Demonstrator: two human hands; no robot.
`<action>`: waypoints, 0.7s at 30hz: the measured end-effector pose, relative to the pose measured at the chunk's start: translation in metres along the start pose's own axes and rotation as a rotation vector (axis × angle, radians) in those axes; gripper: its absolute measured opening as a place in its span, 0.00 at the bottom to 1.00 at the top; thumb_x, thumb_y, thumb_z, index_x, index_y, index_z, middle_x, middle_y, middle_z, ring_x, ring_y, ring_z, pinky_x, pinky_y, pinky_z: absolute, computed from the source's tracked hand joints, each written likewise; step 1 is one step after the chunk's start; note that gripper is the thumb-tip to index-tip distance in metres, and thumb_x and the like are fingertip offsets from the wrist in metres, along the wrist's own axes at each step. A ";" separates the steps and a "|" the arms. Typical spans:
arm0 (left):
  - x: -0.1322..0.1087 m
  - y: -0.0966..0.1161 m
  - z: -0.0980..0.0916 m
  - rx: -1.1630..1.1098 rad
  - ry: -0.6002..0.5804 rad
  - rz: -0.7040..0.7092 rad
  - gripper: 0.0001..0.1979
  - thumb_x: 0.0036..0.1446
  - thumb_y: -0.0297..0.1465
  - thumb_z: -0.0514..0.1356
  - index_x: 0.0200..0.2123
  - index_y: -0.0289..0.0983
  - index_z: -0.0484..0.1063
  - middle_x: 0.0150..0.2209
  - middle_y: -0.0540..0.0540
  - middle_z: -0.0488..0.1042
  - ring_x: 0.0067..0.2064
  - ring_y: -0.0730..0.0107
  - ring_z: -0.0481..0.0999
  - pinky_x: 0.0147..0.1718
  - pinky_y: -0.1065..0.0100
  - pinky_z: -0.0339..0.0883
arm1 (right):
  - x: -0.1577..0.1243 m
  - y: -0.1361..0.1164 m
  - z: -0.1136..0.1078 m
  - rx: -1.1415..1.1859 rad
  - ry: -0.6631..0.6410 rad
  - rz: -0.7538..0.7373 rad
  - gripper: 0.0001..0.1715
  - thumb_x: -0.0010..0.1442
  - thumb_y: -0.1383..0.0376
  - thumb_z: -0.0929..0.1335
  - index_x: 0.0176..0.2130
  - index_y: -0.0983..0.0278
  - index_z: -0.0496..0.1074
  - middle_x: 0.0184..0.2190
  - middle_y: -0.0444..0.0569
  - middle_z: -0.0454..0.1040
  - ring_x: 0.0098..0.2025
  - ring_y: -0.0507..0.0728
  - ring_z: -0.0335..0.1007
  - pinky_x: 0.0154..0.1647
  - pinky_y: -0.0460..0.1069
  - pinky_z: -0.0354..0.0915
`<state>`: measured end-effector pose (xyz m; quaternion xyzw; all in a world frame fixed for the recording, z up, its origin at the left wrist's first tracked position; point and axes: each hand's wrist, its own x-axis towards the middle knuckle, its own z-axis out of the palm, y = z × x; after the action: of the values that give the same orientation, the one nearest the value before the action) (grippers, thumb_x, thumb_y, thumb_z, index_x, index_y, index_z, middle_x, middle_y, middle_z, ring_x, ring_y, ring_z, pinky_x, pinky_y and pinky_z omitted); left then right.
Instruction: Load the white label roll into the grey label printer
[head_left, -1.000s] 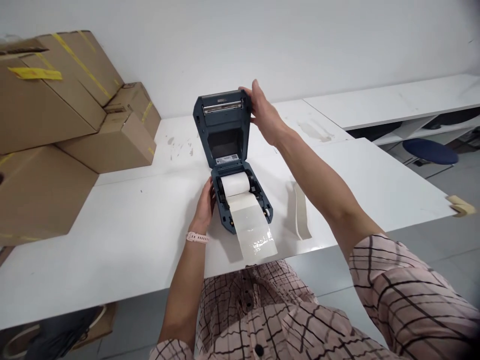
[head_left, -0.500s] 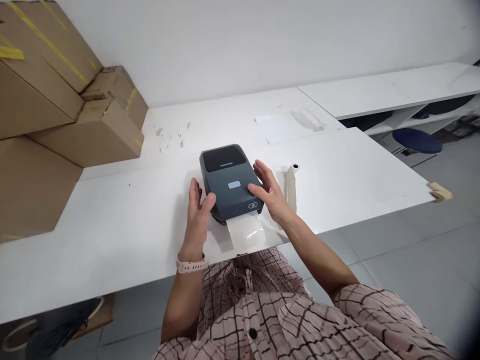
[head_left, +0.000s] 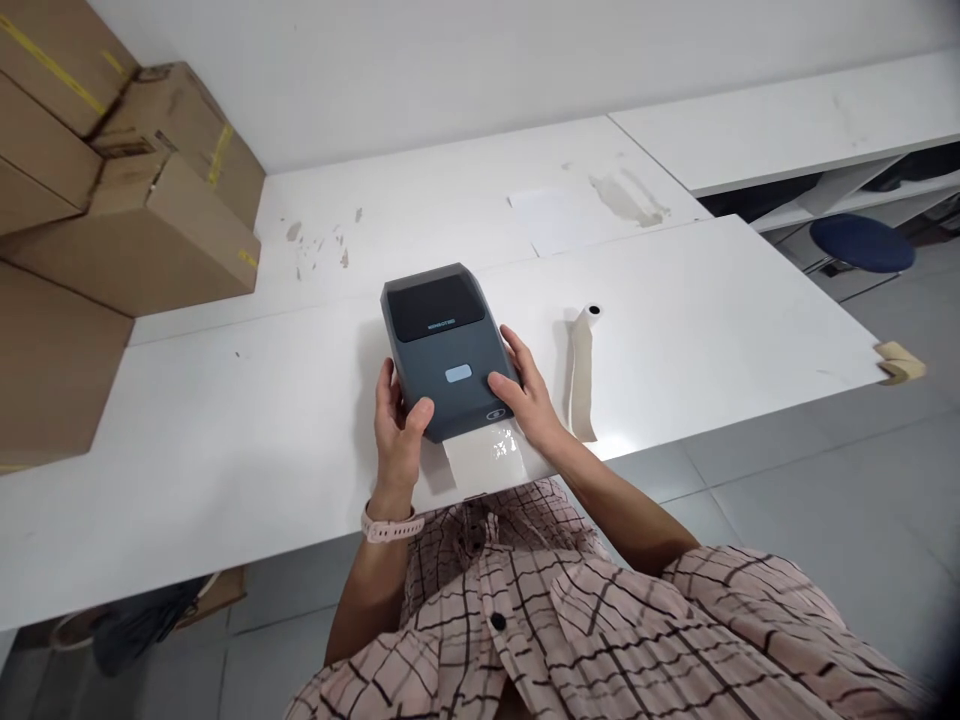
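We have the label printer (head_left: 442, 390) closed on the bench (head_left: 675, 330), left hand (head_left: 397, 440) clamped at its 8 o'clock, right hand (head_left: 534, 405) at 4; label strip (head_left: 484, 458) protrudes at 6.

There was one printer (head_left: 454, 350). Two hands, one left hand (head_left: 396, 440) and one right hand (head_left: 531, 398), flanked it. One label strip (head_left: 484, 457) stuck out in front; one paper roll (head_left: 582, 375) lay to its right. Beyond it was one sheet (head_left: 546, 220); far right, one stool (head_left: 862, 243). At least three boxes (head_left: 172, 240) stood left of it, overlap hiding their exact number.
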<state>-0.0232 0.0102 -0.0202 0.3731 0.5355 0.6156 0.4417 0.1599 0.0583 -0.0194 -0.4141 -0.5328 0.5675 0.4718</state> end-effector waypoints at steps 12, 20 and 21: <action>-0.090 0.005 0.017 0.017 -0.233 -0.475 0.24 0.55 0.51 0.68 0.26 0.38 0.66 0.20 0.56 0.60 0.19 0.80 0.56 0.21 0.72 0.51 | 0.003 0.009 0.006 0.048 0.031 -0.019 0.54 0.58 0.37 0.71 0.71 0.55 0.53 0.71 0.55 0.60 0.71 0.67 0.60 0.72 0.65 0.58; -0.084 0.015 0.001 0.232 -0.265 -0.357 0.28 0.59 0.54 0.62 0.21 0.37 0.66 0.18 0.53 0.62 0.19 0.77 0.59 0.22 0.70 0.53 | -0.004 -0.016 -0.003 -0.434 0.104 -0.355 0.34 0.68 0.48 0.67 0.68 0.53 0.59 0.69 0.52 0.66 0.73 0.66 0.54 0.72 0.68 0.55; -0.085 0.014 -0.006 0.305 -0.213 -0.296 0.28 0.62 0.53 0.60 0.21 0.37 0.67 0.18 0.52 0.63 0.21 0.75 0.61 0.23 0.69 0.56 | -0.005 -0.022 -0.004 -0.543 0.098 -0.473 0.30 0.70 0.52 0.66 0.67 0.53 0.61 0.64 0.51 0.71 0.73 0.66 0.55 0.73 0.69 0.53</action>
<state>-0.0022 -0.0722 -0.0060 0.4155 0.6216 0.4133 0.5197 0.1670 0.0535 0.0021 -0.4162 -0.7219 0.2600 0.4879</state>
